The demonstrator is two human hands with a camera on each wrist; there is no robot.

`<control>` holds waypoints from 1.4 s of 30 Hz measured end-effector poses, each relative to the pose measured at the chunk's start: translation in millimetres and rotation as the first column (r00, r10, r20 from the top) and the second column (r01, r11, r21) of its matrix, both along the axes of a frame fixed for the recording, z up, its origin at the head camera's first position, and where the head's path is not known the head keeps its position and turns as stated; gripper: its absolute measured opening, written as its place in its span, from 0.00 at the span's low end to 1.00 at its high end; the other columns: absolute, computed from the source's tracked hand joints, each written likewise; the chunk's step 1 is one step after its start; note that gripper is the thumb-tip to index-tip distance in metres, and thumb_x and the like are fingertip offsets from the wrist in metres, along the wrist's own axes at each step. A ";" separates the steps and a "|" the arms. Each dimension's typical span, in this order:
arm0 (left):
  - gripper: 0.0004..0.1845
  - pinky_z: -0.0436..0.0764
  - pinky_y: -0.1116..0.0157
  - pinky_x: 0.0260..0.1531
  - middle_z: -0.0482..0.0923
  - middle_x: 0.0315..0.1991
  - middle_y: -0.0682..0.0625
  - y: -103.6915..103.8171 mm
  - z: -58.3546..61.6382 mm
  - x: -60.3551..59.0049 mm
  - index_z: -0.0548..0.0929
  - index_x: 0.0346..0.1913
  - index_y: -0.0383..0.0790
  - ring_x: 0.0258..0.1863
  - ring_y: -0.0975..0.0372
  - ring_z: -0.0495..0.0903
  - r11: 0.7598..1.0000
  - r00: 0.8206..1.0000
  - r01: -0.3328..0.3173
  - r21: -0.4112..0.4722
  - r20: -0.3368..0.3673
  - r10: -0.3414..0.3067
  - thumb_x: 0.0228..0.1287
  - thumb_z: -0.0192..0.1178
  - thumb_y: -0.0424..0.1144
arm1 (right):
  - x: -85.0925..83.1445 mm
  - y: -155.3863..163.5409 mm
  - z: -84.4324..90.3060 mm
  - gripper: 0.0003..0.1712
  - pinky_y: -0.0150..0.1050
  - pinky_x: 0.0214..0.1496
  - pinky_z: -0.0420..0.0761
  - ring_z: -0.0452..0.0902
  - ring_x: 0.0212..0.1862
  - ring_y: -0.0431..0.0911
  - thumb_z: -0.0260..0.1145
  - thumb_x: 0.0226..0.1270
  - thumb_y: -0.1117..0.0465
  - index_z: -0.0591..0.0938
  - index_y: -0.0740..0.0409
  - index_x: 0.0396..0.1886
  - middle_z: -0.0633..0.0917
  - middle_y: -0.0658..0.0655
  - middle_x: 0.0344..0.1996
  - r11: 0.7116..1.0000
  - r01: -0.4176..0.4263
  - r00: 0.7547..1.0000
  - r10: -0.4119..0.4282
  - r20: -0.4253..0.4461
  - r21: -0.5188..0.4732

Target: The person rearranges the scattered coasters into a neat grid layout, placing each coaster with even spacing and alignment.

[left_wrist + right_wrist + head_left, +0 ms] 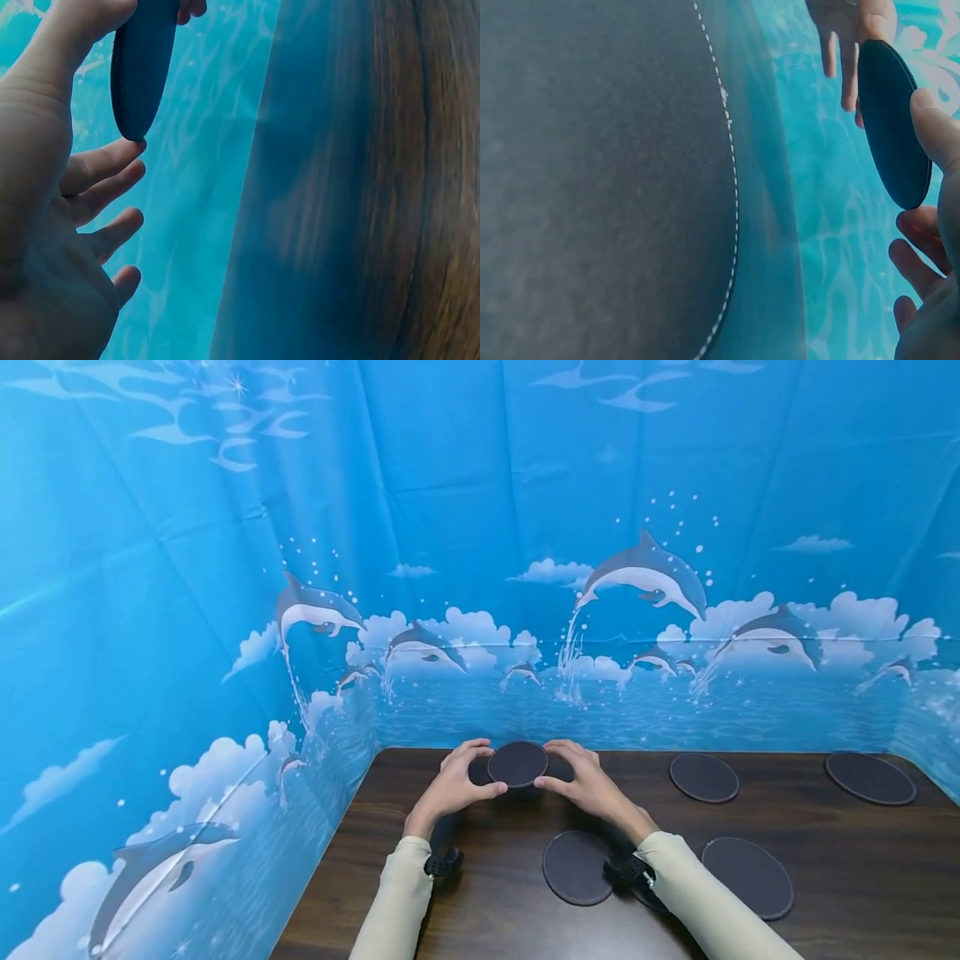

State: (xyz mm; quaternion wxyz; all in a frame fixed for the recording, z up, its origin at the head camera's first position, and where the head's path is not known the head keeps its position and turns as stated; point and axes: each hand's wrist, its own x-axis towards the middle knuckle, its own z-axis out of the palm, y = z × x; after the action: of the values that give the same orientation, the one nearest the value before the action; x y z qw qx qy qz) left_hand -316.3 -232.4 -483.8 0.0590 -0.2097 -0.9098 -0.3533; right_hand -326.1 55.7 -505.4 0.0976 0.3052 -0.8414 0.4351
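Above the wood-grain table (825,893), both hands pinch a round, stitched coaster (517,763).

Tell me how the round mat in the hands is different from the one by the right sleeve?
The held mat is lifted off the table, gripped between the left hand and right hand; the near mat lies flat on the wood, untouched. The held mat sits toward the far edge, the near mat closer to the person. Both are dark, round and thin.
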 end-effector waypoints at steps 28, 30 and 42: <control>0.38 0.65 0.36 0.63 0.65 0.71 0.59 45.6 -5.5 14.7 0.80 0.63 0.51 0.72 0.49 0.56 0.995 0.995 0.096 0.004 0.018 -0.096 0.54 0.72 0.68 | 37.9 55.6 -5.7 0.34 0.73 0.64 0.51 0.64 0.70 0.59 0.78 0.62 0.49 0.80 0.58 0.64 0.73 0.56 0.67 0.995 0.023 0.999 -0.027 -0.047 -0.099; 0.37 0.66 0.37 0.63 0.65 0.71 0.59 47.0 -2.3 15.7 0.81 0.62 0.51 0.72 0.49 0.56 0.994 0.994 0.106 -0.005 0.006 -0.106 0.54 0.71 0.68 | 40.3 58.1 -5.1 0.33 0.73 0.64 0.51 0.64 0.70 0.59 0.78 0.62 0.49 0.81 0.57 0.64 0.73 0.56 0.67 0.994 0.025 0.998 -0.030 -0.052 -0.103; 0.35 0.61 0.40 0.67 0.67 0.69 0.61 57.6 3.7 34.4 0.83 0.59 0.49 0.72 0.56 0.60 0.985 0.983 0.167 -0.050 -0.062 -0.170 0.54 0.72 0.67 | 59.2 77.3 -4.9 0.32 0.70 0.63 0.54 0.65 0.69 0.56 0.78 0.62 0.52 0.81 0.54 0.64 0.73 0.54 0.68 0.996 -0.008 0.997 0.001 -0.075 -0.088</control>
State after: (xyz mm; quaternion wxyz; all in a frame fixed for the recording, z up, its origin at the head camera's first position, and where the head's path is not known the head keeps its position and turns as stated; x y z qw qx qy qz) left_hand -281.9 -174.8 -480.1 0.0543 -0.2989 -0.8939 -0.3296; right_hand -266.8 133.0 -510.3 0.1417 0.3186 -0.8165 0.4601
